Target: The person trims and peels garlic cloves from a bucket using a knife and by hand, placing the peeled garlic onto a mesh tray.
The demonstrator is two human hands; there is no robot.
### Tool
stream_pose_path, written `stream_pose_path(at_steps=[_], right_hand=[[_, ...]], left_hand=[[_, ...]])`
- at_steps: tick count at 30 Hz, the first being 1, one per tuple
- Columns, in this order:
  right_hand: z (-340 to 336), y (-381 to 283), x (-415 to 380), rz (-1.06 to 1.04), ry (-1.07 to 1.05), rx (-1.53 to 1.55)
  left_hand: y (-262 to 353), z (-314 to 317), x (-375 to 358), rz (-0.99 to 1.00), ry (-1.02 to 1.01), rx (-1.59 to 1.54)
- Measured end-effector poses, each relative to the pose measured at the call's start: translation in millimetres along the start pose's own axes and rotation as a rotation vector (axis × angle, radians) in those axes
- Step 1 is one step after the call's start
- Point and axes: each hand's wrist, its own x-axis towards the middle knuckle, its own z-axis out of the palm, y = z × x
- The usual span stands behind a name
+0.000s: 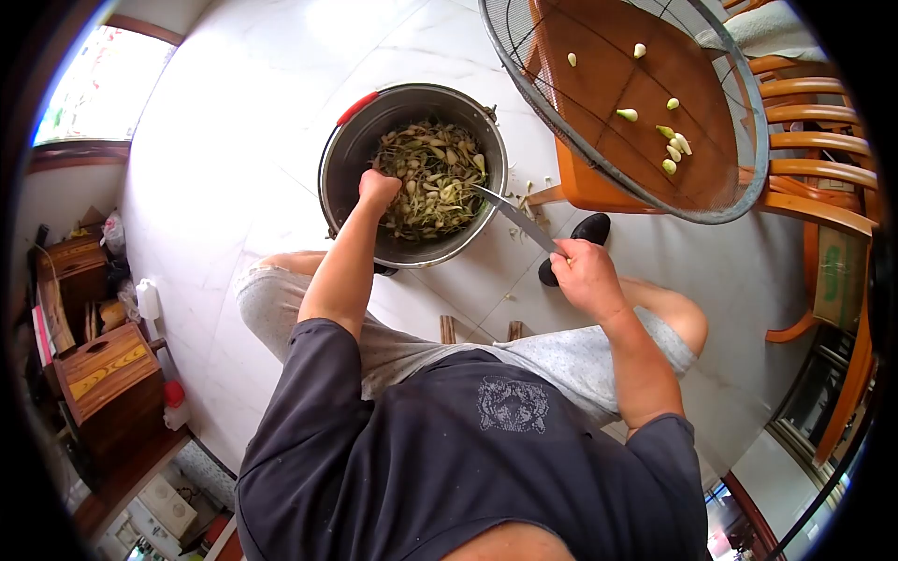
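- The left hand (378, 190) is down inside the big metal pot (348, 150), fingers curled together among the pile of bulbs (432, 178). I cannot tell if it grips one.
- The right hand (582, 271) is closed tight around the handle of a knife (514, 216). The blade points toward ten o'clock, and its tip reaches over the pot's rim.
- The pot sits on the white floor (262, 93), at twelve o'clock from the person's knees. It has a red handle (356, 107) at its eleven o'clock edge.
- A few small scraps (528, 201) lie on the floor at three o'clock from the pot.
- A round mesh tray (599, 159) rests on a wooden chair (814, 201) at two o'clock from the pot. Some peeled white bulbs (672, 150) lie in it, well apart from the pot.
- A black shoe (587, 231) shows just at twelve o'clock from the right hand.
- Wooden boxes (105, 374) stand far off at nine o'clock.
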Motion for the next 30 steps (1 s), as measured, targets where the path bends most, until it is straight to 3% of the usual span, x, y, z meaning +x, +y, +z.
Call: stream_pose_path(at_steps=[6,10,15,23,25,27,28,30], right_hand=[[-1,-4,-1,-0.013,-0.008,0.004],[7,1,0,-0.037,0.004,0.021],[7,8,3,0.034,-0.07,-0.057],[9,12,4,0.038,-0.038,-0.026],[7,7,4,-0.014,-0.009,-0.021],[7,3,3,-0.04,0.026,0.005],[8,1,1,-0.056,0.034,0.024],[5,-5,0,-0.049,0.004,0.021]], left_hand=[[-8,-10,-21,0.072,0.032,-0.45],[-6,-4,-16,0.115,0.05,-0.251],[9,7,-5,-0.056,0.098,0.063],[-6,-14,-11,0.057,0.056,0.054],[1,-25,-28,0.099,0.073,-0.1],[11,-40,-43,0.163,-0.034,-0.3],[6,-42,-44,0.185,-0.157,-0.563],[20,-50,-67,0.121,-0.31,-0.775]])
